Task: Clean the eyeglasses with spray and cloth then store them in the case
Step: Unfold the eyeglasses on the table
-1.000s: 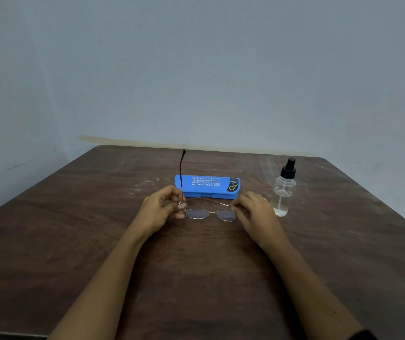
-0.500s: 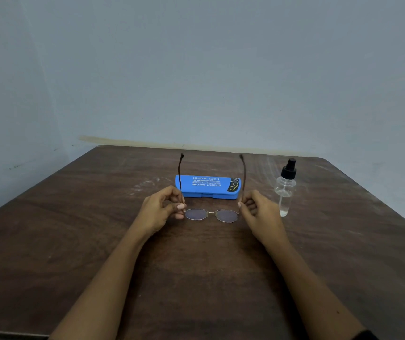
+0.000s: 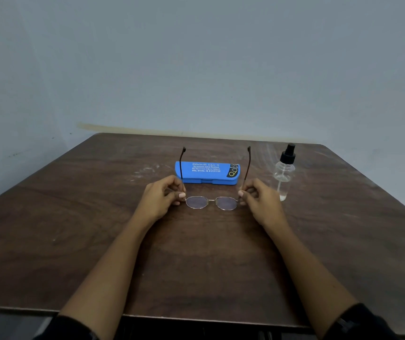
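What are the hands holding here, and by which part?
The eyeglasses: the left hand pinches the frame's left hinge corner, the right hand the right hinge corner.

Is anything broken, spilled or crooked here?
Nothing stands out. The left hand and right hand hold the eyeglasses level, the blue case lies shut, the spray bottle stands upright. Only whitish scuffs mark the table.

A plain indoor room, kind unclear: a scuffed dark wooden table (image 3: 49,229) stands against a grey-blue painted wall (image 3: 196,69), a yellowish stain strip (image 3: 123,128) just behind its far edge.
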A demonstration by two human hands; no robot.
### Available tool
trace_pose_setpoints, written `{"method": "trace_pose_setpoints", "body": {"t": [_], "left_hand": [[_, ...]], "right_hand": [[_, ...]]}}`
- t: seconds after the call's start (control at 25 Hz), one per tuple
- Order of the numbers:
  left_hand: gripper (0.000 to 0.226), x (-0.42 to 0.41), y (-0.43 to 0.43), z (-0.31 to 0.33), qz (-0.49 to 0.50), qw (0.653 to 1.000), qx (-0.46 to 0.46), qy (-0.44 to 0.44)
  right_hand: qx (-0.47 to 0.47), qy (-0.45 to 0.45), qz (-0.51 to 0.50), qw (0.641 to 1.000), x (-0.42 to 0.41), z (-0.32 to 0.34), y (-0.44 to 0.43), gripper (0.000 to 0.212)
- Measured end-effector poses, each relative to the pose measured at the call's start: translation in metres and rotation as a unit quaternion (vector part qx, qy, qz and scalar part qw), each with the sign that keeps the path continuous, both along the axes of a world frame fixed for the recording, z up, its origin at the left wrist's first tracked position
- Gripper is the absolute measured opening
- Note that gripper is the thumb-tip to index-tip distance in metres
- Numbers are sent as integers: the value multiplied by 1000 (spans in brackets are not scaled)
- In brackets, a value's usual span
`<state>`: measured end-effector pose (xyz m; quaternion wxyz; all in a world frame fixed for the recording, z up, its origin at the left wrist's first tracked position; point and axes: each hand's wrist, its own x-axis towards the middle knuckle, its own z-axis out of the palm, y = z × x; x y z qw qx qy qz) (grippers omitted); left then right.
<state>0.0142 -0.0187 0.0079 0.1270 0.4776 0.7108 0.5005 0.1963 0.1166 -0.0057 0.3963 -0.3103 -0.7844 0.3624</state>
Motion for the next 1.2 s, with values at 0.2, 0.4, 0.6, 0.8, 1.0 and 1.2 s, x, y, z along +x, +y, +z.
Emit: {"method": "trace_pose_setpoints", "body": {"t": [0.2,0.4,0.6,0.8,1.0,1.2], "left_hand": [[17,-4,0,-3,8,998,-29,58],[7,-6,1,-4,12,998,-30,51],[8,-6,0,-3,10,998,-39,49],[11,-6,-1,-4,8,999,-38,37],[20,-5,-1,-4,15,1000,-11,-6],[43,5,6,-8,98,983,128,-91]], "right_hand": [[-4,0,-2,1000,-1,-5,4,37],[3,-20,-12,1000,-2,-3,2,37],[-7,-25,-14,1000,-1,-3,2,28],[-34,-4,-11,999,-1,-2,0,17],[-67,15,-18,997,-2,-4,2,27],[48,3,-76,996,0,0,-8,27]]}}
